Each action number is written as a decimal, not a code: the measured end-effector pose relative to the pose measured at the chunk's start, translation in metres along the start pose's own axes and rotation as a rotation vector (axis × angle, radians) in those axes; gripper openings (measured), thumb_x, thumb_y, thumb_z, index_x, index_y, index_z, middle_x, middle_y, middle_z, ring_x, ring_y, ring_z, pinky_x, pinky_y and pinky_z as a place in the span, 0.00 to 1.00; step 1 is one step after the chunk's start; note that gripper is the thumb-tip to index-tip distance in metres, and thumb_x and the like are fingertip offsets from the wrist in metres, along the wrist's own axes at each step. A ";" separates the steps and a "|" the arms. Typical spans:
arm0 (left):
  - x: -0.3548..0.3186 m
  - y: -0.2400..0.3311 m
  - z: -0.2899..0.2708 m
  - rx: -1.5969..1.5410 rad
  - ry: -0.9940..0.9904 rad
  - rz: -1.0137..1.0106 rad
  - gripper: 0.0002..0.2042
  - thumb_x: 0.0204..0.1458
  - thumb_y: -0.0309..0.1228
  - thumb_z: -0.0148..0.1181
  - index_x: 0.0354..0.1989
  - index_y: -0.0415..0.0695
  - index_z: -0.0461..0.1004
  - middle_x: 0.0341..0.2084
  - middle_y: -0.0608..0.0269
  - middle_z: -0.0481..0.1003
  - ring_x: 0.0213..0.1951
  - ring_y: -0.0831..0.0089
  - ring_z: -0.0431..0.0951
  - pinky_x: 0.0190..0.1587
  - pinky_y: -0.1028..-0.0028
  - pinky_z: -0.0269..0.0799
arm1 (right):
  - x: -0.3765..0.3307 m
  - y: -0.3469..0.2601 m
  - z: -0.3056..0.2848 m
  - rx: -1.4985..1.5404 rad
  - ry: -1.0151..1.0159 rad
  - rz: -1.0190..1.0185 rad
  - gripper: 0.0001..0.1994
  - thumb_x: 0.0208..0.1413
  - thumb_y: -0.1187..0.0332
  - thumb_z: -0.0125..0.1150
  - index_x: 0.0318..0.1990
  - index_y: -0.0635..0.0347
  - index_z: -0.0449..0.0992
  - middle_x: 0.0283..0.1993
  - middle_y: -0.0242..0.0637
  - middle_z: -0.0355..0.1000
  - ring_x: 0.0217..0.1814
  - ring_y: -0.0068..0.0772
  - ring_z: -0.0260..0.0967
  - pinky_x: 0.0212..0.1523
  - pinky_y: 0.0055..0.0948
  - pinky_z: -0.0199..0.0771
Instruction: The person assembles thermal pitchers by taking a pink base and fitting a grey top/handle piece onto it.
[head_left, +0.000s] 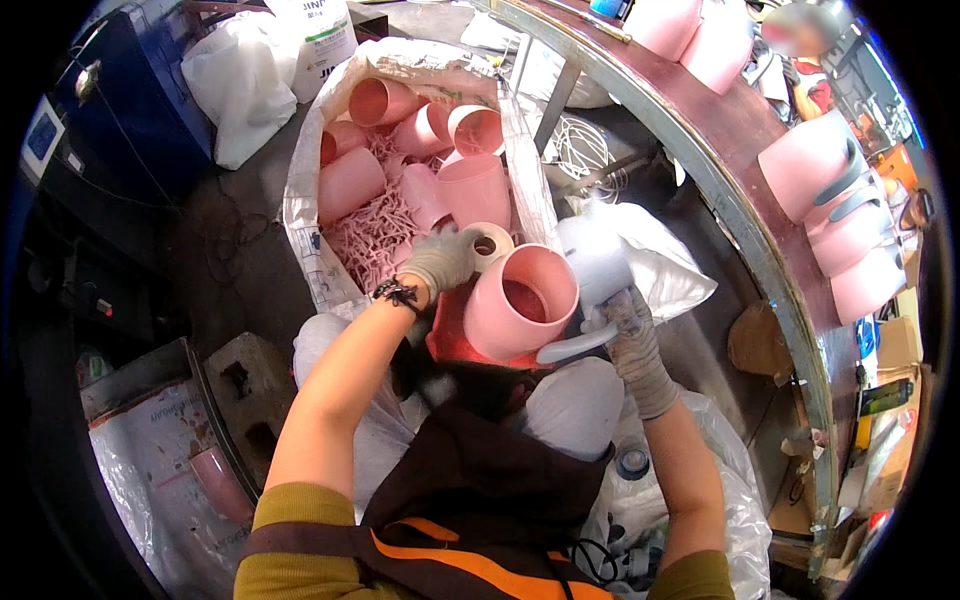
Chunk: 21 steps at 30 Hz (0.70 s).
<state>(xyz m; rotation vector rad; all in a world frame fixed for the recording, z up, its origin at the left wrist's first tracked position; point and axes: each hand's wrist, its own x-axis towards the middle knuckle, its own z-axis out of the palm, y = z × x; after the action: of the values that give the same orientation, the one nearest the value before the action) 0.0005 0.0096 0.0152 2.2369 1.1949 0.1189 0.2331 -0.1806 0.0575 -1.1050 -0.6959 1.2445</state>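
Note:
A wide-mouthed pink plastic container (519,302) stands tilted on a red surface (452,335) between my knees, its opening facing up. My left hand (442,262), in a grey knit glove, is closed at the edge of a beige ring (490,246) that resembles a tape roll, beside the container's rim. To the right, my gloved right hand (634,325) grips a light grey plastic piece with a broad rounded body (596,262). A curved grey arm (577,344), like a handle, reaches from near that hand towards the container's lower side. Its join is hidden by my fingers.
Ahead stands a large white sack (300,205) of pink containers (472,185) and pink plastic scraps (375,235). A curved table (745,130) on the right bears pink pitchers with grey handles (815,170). A white bag (660,265) lies below it. Another person (805,85) is beyond the table.

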 end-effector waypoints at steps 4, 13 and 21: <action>0.012 -0.007 0.026 -0.835 0.254 0.195 0.21 0.60 0.42 0.49 0.52 0.37 0.71 0.41 0.57 0.77 0.41 0.70 0.77 0.47 0.72 0.72 | 0.001 0.016 0.014 0.365 0.023 0.151 0.25 0.51 0.55 0.68 0.55 0.50 0.69 0.48 0.29 0.74 0.42 0.23 0.72 0.32 0.23 0.79; -0.117 0.072 0.024 -1.580 -0.363 0.005 0.27 0.66 0.48 0.38 0.57 0.35 0.68 0.52 0.58 0.72 0.52 0.74 0.72 0.60 0.72 0.64 | -0.070 -0.019 0.021 0.551 0.032 0.365 0.19 0.59 0.53 0.58 0.50 0.54 0.72 0.38 0.32 0.76 0.32 0.24 0.76 0.25 0.22 0.80; -0.165 0.029 0.104 -1.947 -0.652 -0.028 0.17 0.59 0.30 0.53 0.54 0.36 0.68 0.49 0.56 0.74 0.52 0.67 0.73 0.60 0.66 0.66 | -0.111 -0.027 0.041 0.081 0.059 0.575 0.19 0.54 0.50 0.63 0.43 0.56 0.74 0.33 0.29 0.74 0.32 0.22 0.72 0.35 0.23 0.74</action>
<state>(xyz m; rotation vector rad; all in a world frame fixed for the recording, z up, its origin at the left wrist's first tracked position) -0.0406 -0.1793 -0.0227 0.4089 0.2543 0.3156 0.1806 -0.2755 0.1130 -1.3163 -0.2795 1.6973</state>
